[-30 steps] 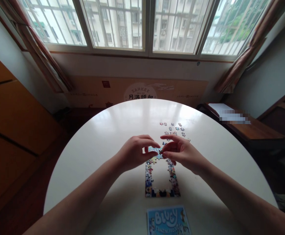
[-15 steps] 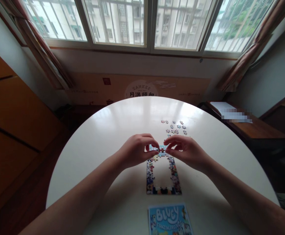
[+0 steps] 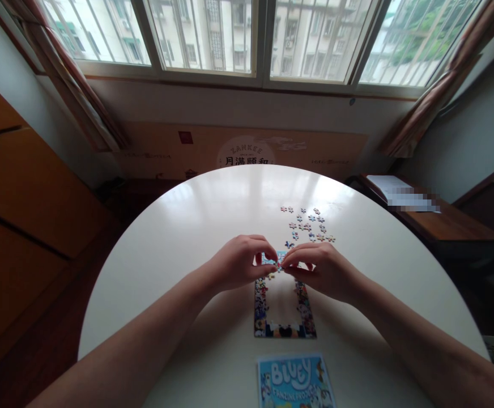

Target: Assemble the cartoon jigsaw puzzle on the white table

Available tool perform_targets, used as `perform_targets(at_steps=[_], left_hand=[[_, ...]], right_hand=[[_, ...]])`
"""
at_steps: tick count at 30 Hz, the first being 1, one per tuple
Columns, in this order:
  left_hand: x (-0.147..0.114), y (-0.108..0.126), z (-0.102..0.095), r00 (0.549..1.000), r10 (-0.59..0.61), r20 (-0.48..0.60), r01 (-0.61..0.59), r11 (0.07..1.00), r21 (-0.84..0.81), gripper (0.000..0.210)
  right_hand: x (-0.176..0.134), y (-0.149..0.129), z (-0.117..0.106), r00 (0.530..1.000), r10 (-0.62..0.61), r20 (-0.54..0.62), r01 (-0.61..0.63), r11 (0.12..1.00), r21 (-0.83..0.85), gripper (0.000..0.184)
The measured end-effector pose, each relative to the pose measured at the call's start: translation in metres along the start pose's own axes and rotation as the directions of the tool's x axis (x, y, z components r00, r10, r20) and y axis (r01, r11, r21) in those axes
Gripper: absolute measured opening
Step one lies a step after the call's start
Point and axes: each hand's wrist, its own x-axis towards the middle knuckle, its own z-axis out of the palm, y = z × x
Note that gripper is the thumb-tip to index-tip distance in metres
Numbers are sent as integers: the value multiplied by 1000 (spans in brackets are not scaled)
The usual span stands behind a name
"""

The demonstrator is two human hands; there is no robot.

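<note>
A jigsaw puzzle frame (image 3: 260, 309) lies on the white table, its border joined and its middle bare table. Over its far end my left hand (image 3: 243, 258) is closed in a pinch on a small puzzle piece (image 3: 279, 264). From the other side my right hand (image 3: 323, 267) pinches at the same spot, its fingertips almost meeting those of the left. The fingers hide most of the piece, so I cannot tell whether it is one piece or two. Just beyond the right fingers rests a loose dark blue piece (image 3: 289, 245).
Several loose puzzle pieces (image 3: 312, 218) are spread beyond my right hand. A blue "Bluey" picture card (image 3: 296, 377) lies at the near side of the round white table (image 3: 166, 226). Papers (image 3: 395, 190) sit on a wooden stand at right.
My right hand has moved left and its thumb and fingers have closed at the piece by the left fingertips. The left hand stays nearly in place. The view has shifted slightly.
</note>
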Motion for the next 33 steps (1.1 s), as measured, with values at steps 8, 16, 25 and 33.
perform_targets(at_steps=[8,16,25,33], left_hand=[[-3,-12,-7,997,11,73,-20,993,120,15],[-3,-22,4,993,40,111,-58,986,158,13],[-2,-20,4,993,22,114,-39,987,156,14],[-2,-16,1,993,30,115,-48,987,152,16]], right_hand=[[-3,0,-2,989,54,136,-41,994,-99,17],[-1,3,-1,983,55,174,-25,985,-170,16],[-1,2,0,979,90,180,-51,976,-213,17],[0,-2,-1,974,77,212,-22,967,-253,18]])
